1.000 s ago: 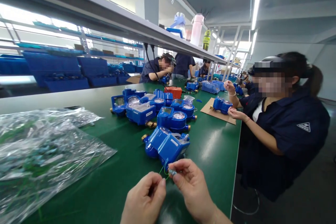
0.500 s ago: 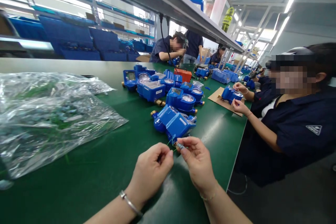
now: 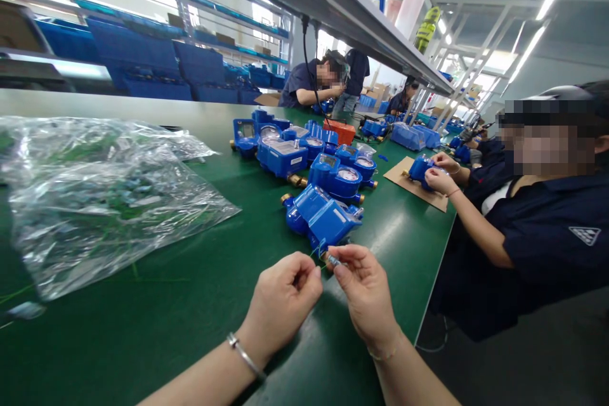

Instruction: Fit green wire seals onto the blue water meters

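Note:
My left hand point(image 3: 284, 298) and my right hand point(image 3: 365, 292) meet over the green table point(image 3: 200, 304), just in front of the nearest blue water meter point(image 3: 320, 218). The right hand's thumb and forefinger pinch a small seal point(image 3: 332, 260) on a thin green wire that runs to the meter. The fingers of my left hand are pinched together at the wire's other end; what they hold is too thin to see clearly. A silver bangle sits on my left wrist.
Several more blue meters point(image 3: 285, 155) stand in a cluster behind the nearest one. A clear plastic bag point(image 3: 95, 196) of green-wired parts lies at the left. A co-worker in a dark shirt point(image 3: 533, 247) sits at the right, hands on a meter on cardboard point(image 3: 415, 183).
The camera has tilted down and nearer, so my forearms now show. My hands stay pinched at the wire by the nearest meter. The co-worker's hands have come down onto her meter.

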`<control>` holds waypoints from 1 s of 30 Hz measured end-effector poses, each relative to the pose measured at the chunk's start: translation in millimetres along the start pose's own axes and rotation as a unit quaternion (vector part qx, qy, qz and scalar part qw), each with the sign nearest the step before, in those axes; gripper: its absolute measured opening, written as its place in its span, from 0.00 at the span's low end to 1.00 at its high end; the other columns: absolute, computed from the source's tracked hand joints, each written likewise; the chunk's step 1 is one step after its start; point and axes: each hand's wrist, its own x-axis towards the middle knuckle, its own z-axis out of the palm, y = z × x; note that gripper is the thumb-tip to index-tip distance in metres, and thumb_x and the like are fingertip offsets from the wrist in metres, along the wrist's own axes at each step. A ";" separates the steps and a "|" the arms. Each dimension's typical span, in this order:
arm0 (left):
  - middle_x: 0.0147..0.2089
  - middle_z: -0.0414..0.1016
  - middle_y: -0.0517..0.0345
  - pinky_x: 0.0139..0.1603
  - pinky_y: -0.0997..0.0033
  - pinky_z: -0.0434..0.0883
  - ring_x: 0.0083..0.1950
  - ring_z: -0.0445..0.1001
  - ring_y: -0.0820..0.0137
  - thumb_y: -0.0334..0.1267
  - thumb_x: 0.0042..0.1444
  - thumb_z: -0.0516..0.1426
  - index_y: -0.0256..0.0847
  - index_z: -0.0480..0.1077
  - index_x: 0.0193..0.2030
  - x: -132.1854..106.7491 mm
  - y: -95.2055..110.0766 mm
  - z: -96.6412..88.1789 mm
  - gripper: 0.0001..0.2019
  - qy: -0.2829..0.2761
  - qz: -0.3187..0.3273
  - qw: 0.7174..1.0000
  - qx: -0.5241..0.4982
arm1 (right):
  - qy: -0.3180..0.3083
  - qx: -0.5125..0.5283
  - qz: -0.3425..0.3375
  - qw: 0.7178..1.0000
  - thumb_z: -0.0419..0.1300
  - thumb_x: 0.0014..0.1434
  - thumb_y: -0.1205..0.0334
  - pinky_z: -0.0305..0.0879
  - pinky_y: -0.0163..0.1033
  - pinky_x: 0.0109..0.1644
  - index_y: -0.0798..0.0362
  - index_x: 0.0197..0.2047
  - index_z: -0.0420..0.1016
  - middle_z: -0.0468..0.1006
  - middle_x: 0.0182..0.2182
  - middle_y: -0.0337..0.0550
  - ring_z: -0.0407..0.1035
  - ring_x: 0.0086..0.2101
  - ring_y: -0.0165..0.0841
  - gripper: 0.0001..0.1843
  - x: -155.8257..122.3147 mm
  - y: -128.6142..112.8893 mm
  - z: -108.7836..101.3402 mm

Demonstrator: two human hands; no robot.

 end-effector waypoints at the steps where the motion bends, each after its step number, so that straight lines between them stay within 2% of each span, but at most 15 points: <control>1: 0.19 0.62 0.65 0.23 0.76 0.59 0.21 0.62 0.75 0.38 0.53 0.51 0.40 0.64 0.22 0.0 0.3 -0.1 0.10 -0.001 0.000 1.000 0.001 | 0.000 -0.006 -0.002 1.000 0.62 0.55 0.64 0.68 0.39 0.49 0.51 0.42 0.72 0.77 0.42 0.42 0.72 0.41 0.32 0.10 -0.3 0.1 -0.2; 10: 0.18 0.62 0.65 0.22 0.77 0.58 0.20 0.61 0.75 0.36 0.51 0.51 0.40 0.63 0.22 -0.2 -1.3 0.8 0.09 0.001 0.003 1.000 -0.003 | -0.003 -0.016 -0.004 1.000 0.62 0.55 0.63 0.68 0.41 0.50 0.51 0.43 0.72 0.77 0.42 0.43 0.72 0.43 0.33 0.11 -1.4 1.7 0.3; 18: 0.20 0.63 0.65 0.23 0.76 0.59 0.21 0.62 0.75 0.34 0.53 0.51 0.40 0.63 0.22 -3.1 1.3 2.1 0.09 0.016 0.047 0.998 0.025 | -0.014 -0.072 -0.023 0.997 0.61 0.57 0.64 0.68 0.42 0.51 0.50 0.44 0.73 0.77 0.43 0.43 0.72 0.44 0.34 0.10 -4.4 -1.0 0.6; 23: 0.22 0.66 0.64 0.25 0.75 0.60 0.23 0.64 0.74 0.38 0.57 0.51 0.40 0.65 0.26 -2.5 0.5 1.2 0.10 -0.024 0.011 1.000 0.013 | -0.013 -0.070 -0.021 0.997 0.60 0.57 0.64 0.68 0.41 0.50 0.50 0.44 0.72 0.77 0.43 0.43 0.71 0.45 0.34 0.11 -3.1 -0.4 0.8; 27: 0.25 0.67 0.63 0.27 0.74 0.61 0.25 0.65 0.73 0.40 0.59 0.51 0.40 0.66 0.29 -2.4 0.4 2.3 0.10 -0.047 -0.010 0.998 -0.028 | -0.011 -0.077 -0.032 0.996 0.60 0.57 0.65 0.68 0.41 0.51 0.48 0.48 0.70 0.75 0.46 0.43 0.71 0.45 0.34 0.14 -3.4 0.6 1.3; 30: 0.26 0.66 0.65 0.28 0.74 0.62 0.26 0.65 0.73 0.41 0.58 0.53 0.41 0.65 0.39 -0.6 1.8 3.3 0.07 -0.053 -0.054 0.991 -0.113 | -0.015 -0.110 -0.048 0.993 0.59 0.58 0.65 0.68 0.41 0.51 0.48 0.48 0.70 0.75 0.46 0.43 0.71 0.45 0.34 0.14 -4.6 1.4 1.1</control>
